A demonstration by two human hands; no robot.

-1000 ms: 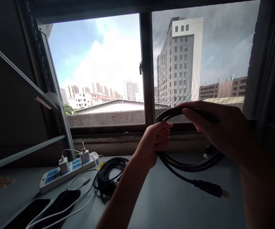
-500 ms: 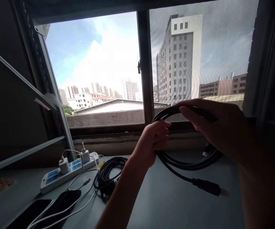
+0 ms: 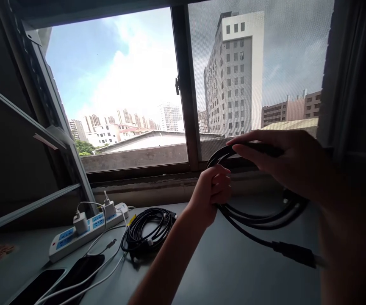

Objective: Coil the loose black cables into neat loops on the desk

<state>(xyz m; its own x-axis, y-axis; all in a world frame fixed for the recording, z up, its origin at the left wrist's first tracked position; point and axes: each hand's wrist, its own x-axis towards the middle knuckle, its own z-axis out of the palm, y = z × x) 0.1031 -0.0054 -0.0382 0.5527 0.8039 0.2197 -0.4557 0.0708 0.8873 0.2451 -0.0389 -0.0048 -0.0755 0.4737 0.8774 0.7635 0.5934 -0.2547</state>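
A coiled black cable hangs in the air over the grey tabletop, in front of the window. My left hand is closed in a fist around the left side of its loops. At the top of the coil, my right hand pinches the strands between thumb and fingers. One loose end with a long black connector dangles at the lower right, its tip blurred. Behind my right hand, part of another connector shows at the coil's right side, too dark to make out.
A second black cable coil lies on the tabletop. Left of it stands a white power strip with two plugged-in chargers. White cords run over two dark phones. A metal frame rises at the left by the window.
Both hands still grip the coil. My left hand has shifted slightly right and down, and the dangling connector has swung right. The whole view has turned a little.
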